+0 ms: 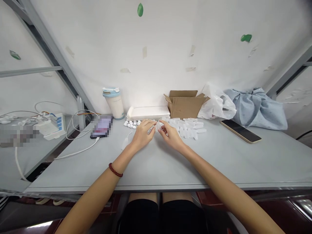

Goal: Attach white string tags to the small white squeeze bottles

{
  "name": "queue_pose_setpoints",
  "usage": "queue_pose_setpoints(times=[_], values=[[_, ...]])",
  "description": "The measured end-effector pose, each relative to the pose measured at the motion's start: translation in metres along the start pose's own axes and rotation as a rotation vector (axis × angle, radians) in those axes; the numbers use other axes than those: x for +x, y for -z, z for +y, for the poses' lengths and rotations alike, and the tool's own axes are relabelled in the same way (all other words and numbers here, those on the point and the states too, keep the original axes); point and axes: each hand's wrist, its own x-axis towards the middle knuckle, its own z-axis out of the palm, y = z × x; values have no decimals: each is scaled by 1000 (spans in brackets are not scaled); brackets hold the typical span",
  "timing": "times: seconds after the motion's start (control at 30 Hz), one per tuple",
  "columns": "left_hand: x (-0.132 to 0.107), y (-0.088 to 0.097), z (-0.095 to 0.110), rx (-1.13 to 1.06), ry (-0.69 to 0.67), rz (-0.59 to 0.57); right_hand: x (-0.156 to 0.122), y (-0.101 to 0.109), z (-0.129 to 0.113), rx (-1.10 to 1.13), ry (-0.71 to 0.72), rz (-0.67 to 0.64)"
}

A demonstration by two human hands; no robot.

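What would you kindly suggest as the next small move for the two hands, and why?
I would probably hold the translucent piece steady in the right hand and bring the left hand in to meet it. The piece sits in the right hand's grasp, and the left hand is poised close beside it, though what that hand holds, if anything, is too small to tell.

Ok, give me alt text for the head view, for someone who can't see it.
A person's left hand and right hand are close together over a grey desk, the right pinching a small translucent piece. More translucent pieces and white parts lie just beyond; an open cardboard box stands behind.
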Motion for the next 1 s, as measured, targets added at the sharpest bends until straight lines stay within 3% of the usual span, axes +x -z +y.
queue_pose_setpoints(times=[0.37,0.57,0.8,1.0], values=[[-1,-2,1,48,-108,2,0,0,-2,109,-44,9],[0,0,4,53,-60,20,1,0,-1,239,-100,20],[0,4,7,62,-145,-138,1,1,-3,280,-148,16],[1,2,4,129,-172,-155,1,-2,-3,319,-187,1]])
